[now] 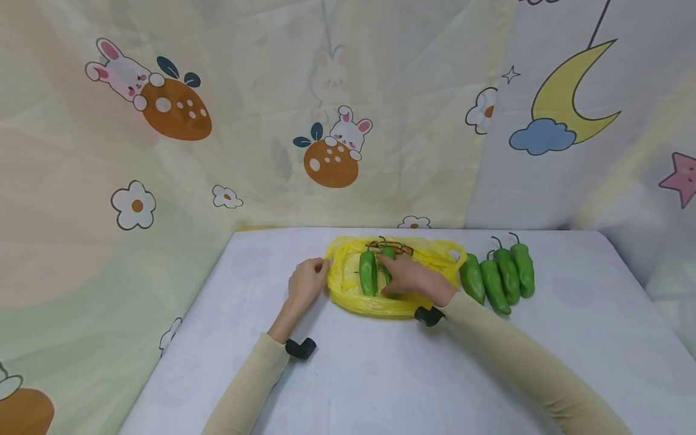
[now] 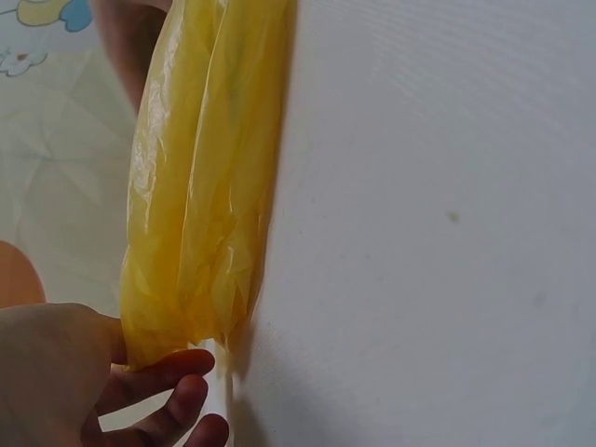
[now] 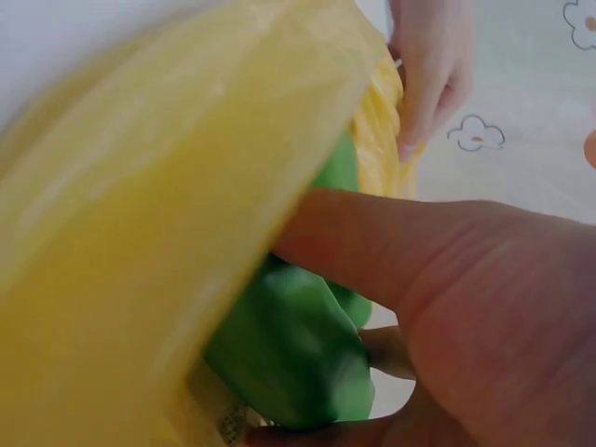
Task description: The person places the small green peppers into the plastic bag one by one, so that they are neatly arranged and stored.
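The left hand (image 1: 308, 281) pinches the yellow bag (image 1: 356, 305). Inside it, the right hand (image 1: 413, 278) grips a green pepper (image 3: 303, 358).

The bag (image 1: 348, 302) is yellow; the peppers (image 1: 368, 275) are green; the sleeves (image 1: 247, 383) are beige; the wrist pieces (image 1: 301, 348) are black. The tabletop (image 1: 380, 374) is white; the backdrop (image 1: 424, 151) is pale, printed with white rabbits (image 1: 127, 75), brown berries (image 1: 174, 121), white flowers (image 1: 133, 205) and a yellow moon (image 1: 557, 90).

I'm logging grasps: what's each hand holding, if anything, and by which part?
Left hand: yellow bag, by its left edge. Right hand: green pepper, around its body.
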Demonstrator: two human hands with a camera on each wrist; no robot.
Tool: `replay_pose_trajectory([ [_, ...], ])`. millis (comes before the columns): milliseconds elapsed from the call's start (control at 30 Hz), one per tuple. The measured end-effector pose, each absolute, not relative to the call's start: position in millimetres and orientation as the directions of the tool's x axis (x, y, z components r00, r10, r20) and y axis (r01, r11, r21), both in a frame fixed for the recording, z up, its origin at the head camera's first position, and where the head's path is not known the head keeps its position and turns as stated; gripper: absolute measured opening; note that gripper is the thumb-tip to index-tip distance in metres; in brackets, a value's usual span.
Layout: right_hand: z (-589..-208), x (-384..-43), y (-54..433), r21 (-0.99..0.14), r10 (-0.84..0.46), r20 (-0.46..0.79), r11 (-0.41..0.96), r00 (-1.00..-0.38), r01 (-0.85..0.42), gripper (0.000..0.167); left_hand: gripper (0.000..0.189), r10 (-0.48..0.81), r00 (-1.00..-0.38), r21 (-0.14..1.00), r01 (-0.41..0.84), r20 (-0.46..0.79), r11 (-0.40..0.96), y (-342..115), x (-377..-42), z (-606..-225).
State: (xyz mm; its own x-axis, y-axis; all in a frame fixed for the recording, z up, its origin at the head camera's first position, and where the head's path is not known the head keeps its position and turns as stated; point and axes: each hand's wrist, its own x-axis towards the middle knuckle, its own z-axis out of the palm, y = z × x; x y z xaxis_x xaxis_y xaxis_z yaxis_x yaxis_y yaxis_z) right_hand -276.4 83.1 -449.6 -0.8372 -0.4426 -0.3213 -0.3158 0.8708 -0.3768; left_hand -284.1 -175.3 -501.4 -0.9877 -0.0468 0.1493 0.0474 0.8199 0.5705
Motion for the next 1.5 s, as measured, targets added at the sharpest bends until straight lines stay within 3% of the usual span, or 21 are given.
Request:
replay_pose_trajectory([
  [633, -453, -275, 79, -0.357, -0.346, -0.369, 0.910, -0.863, -0.212, 0.087, 0.043, -0.052, -0.987, 0.563, 0.042, 0.150, 0.825, -175, -285, -501],
  [1233, -446, -272, 82, -0.374, -0.366, -0.349, 0.898, -0.863, -0.231, 0.085, 0.036, -0.056, -0.985, 0.550, 0.043, 0.161, 0.834, -174, -286, -500],
  [1500, -442, -271, 86, -0.381, -0.395, -0.315, 0.886, -0.863, -0.266, 0.087, 0.042, -0.053, -0.985, 0.552, 0.046, 0.163, 0.833, -174, -286, -501],
])
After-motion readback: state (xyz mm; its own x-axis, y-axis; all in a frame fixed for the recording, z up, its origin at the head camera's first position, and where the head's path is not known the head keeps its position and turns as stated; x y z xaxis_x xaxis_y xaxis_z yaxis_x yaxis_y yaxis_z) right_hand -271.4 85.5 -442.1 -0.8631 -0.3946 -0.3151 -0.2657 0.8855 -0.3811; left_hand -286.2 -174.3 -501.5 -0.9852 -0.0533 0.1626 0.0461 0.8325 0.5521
